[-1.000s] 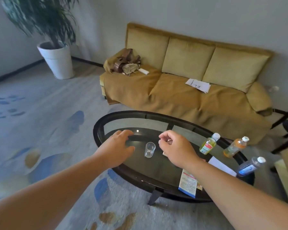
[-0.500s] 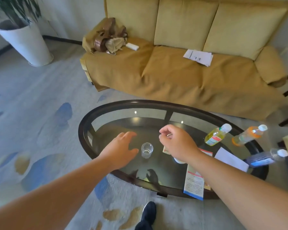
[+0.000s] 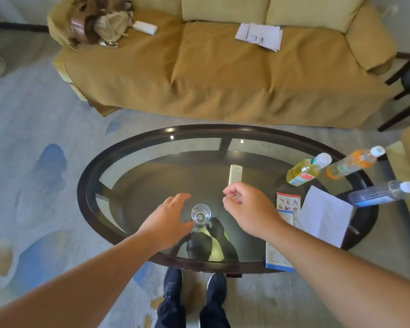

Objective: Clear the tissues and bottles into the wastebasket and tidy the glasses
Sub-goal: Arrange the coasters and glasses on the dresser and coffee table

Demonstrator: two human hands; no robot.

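At the centre of the frame a small glass point(image 3: 200, 215) stands upright on the oval tabletop point(image 3: 152, 147). The left hand point(image 3: 168, 220) sits just left of it, grip open, fingers perhaps brushing its side. The right hand point(image 3: 249, 209) hovers to its right, fingers loosely curled, holding nothing. Three bottles point(image 3: 308, 169) and a tissue point(image 3: 323, 215) occupy the tabletop's right end.

The oval coffee table point(image 3: 90, 176) has a glossy dark wood rim around a smooth, reflective glass top. On it stand a clear drinking glass point(image 3: 200, 215), three transparent plastic bottles point(image 3: 308, 170) with white caps, and a matt white paper sheet point(image 3: 323, 215). Behind the table, the sofa point(image 3: 223, 74) wears soft mustard cloth.
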